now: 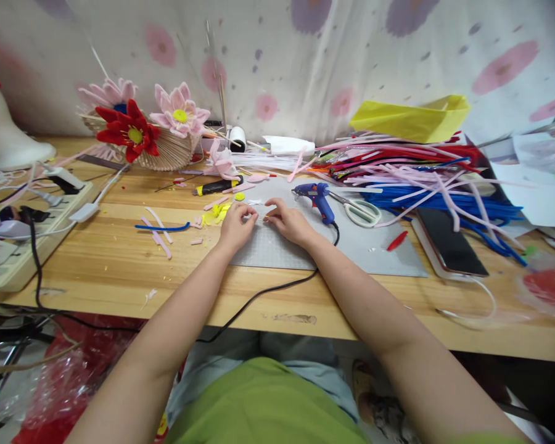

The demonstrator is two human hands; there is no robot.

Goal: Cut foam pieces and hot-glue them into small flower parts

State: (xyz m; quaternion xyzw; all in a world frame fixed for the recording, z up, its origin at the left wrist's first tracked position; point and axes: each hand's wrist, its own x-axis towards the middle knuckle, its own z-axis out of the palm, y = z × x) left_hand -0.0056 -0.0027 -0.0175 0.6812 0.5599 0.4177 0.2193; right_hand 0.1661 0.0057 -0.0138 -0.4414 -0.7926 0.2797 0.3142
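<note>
Over the grey cutting mat (277, 254), my left hand (237, 227) and my right hand (288, 222) are close together, fingertips facing. Each is closed in a pinch. Between them there seems to be something thin and pale, too small to name. Yellow fuzzy scraps (216, 214) lie just left of my left hand, with a round yellow disc (239, 197) behind it. To the right of my right hand rests a blue glue gun (318, 196), its black cord running under my right forearm. Scissors (364, 213) with pale handles lie beside the gun.
A black-and-yellow utility knife (218, 185) lies behind the scraps. Fuzzy flowers on a woven fan (173, 154) stand at the back left. A power strip (41, 237) is at the left, a phone (451, 240) at the right. Blue fuzzy stems (411, 202) are heaped behind the phone.
</note>
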